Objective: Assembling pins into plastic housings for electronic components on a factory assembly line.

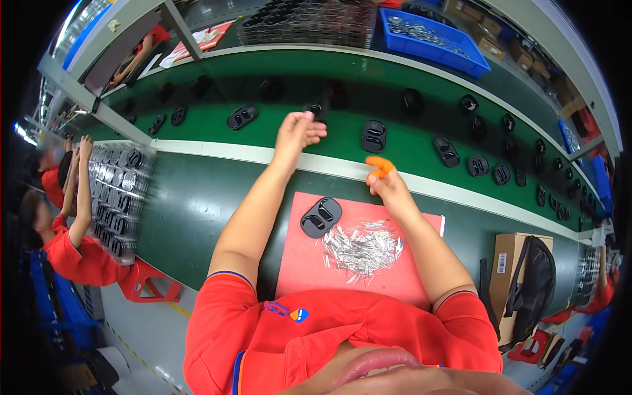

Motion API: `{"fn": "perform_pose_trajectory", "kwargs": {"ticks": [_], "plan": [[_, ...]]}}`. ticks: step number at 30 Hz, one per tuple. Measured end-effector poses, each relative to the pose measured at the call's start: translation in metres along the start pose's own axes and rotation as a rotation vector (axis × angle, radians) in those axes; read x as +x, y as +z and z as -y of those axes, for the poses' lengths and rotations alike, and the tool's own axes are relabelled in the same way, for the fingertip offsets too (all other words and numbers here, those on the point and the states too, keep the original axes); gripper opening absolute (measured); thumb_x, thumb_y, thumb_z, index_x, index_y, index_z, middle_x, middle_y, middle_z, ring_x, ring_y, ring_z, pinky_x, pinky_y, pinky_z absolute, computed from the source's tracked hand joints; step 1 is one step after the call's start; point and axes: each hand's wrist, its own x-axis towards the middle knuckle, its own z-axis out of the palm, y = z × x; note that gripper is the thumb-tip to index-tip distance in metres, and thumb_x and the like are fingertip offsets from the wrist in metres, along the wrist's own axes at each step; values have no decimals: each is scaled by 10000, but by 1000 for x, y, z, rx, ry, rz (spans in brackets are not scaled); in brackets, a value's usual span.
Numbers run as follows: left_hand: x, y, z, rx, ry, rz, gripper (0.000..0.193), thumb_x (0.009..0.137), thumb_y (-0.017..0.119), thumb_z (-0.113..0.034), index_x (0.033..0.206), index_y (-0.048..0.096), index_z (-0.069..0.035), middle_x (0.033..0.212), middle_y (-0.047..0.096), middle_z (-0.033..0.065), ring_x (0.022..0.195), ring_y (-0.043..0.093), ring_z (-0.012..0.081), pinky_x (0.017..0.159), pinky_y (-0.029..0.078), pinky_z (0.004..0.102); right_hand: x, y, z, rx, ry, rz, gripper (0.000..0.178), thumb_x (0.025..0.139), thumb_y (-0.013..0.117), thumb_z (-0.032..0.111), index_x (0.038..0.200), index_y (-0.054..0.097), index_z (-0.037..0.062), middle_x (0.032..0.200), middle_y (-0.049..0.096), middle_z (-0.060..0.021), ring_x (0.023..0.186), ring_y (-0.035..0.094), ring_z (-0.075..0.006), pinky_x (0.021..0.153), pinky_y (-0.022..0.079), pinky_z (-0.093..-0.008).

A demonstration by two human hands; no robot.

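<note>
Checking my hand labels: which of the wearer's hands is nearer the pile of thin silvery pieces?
Right. The right hand is beyond the pile, near the white rail; the left hand is farther off, over the green belt.

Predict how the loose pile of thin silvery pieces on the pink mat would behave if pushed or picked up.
The silvery pieces would probably scatter rather than slide as one, since they lie loose and crisscrossed on the pink mat. Each is likely light, being so slender. They seem fairly stiff, as most look straight.
</note>
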Motion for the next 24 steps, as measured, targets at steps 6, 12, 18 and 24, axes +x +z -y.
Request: {"fn": "perform_pose_trajectory", "kwargs": {"ticks": [6, 12, 18, 24], "plan": [[-40, 27, 28, 687, 474, 372, 330, 889, 659, -112, 1160, 478, -58, 850, 585, 48, 708, 567, 112, 629, 477, 257, 20, -12, -2, 310, -35, -355, 345, 965, 548, 183, 1285, 554, 52, 926, 561, 20, 763, 473, -51, 737, 405, -210], [-49, 30, 23, 782, 660, 547, 267, 873, 669, -161, 1115, 623, -58, 886, 682, 98, 754, 662, 229, 698, 528, 352, 18, -3, 6, 275, -228, -391, 267, 929, 599, 133, 1173, 603, 23, 1020, 619, -23, 828, 548, -91, 779, 441, -229], [-48, 30, 18, 879, 802, 488, 210, 868, 659, -177, 1046, 686, -69, 872, 685, 91, 778, 654, 265, 707, 527, 362, 15, 9, 2, -39, -272, -390, 212, 882, 651, 132, 1040, 646, -10, 1049, 603, -86, 883, 606, -147, 798, 486, -273], [-51, 23, 13, 924, 804, 531, 210, 870, 657, -175, 1053, 687, -77, 844, 677, 86, 763, 643, 267, 700, 521, 365, 17, 19, 6, -114, -325, -384, 210, 889, 644, 125, 1046, 641, -15, 1018, 598, -80, 873, 610, -151, 792, 489, -274]]}}
